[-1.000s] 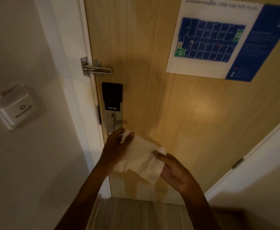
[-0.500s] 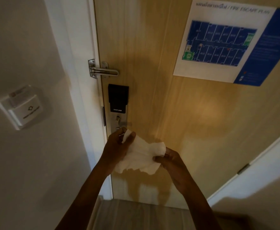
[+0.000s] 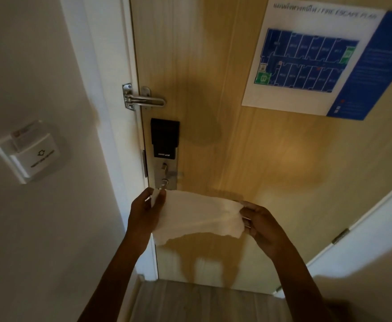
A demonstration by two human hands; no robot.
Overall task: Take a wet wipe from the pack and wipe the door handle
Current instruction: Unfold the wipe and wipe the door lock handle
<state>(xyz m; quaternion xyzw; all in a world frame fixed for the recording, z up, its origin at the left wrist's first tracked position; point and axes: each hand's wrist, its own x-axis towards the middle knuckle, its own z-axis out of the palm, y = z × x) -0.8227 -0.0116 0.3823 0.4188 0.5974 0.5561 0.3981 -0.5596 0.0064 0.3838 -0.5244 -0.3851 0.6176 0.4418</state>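
A white wet wipe (image 3: 199,216) is stretched flat between both hands in front of the wooden door (image 3: 236,159). My left hand (image 3: 144,212) pinches its left edge and my right hand (image 3: 262,225) pinches its right edge. The door handle sits mostly behind the wipe and my left hand; only its silver base (image 3: 165,182) shows on the metal lock plate, just above the wipe's left corner. A black smart lock panel (image 3: 165,138) is mounted above that. No wipe pack is in view.
A silver swing-bar door guard (image 3: 144,99) sits above the lock at the door's left edge. A white key-card holder (image 3: 31,152) is on the left wall. A fire escape plan (image 3: 311,59) hangs on the door. A white door or panel (image 3: 376,240) stands at right.
The hands have pulled apart, spreading the bunched wipe into a wide flat sheet. The view has shifted so the door and lock sit further right in the frame.
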